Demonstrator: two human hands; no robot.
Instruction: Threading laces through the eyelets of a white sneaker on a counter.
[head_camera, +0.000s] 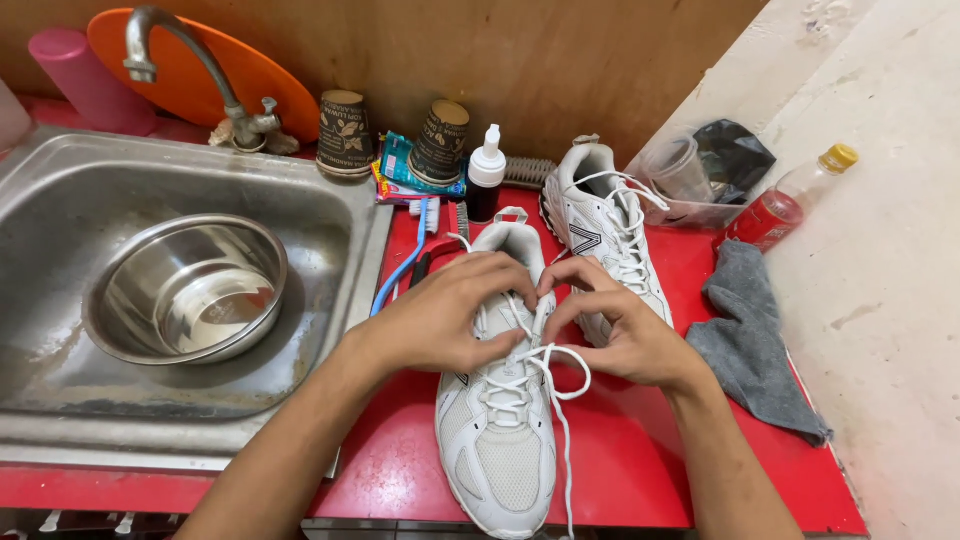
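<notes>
Pinching lace (548, 362): both hands, L (446, 316) R (617, 325) | shoe (498, 400) toe at counter edge (600, 522) | sink (352, 262) L

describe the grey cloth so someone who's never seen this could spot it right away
Start at the red counter to the right of the steel sink. Past the two white sneakers, at the counter's right edge against the pale wall, lies the grey cloth. It is the only soft, crumpled, dark grey thing there, just below a red-labelled bottle.

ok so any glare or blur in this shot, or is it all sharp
Head view: mostly sharp, with bright glare inside the steel bowl and on the sink wall; both hands, left hand and right hand, look crisp on the white shoe; wide-lens bending at the edges.
</notes>
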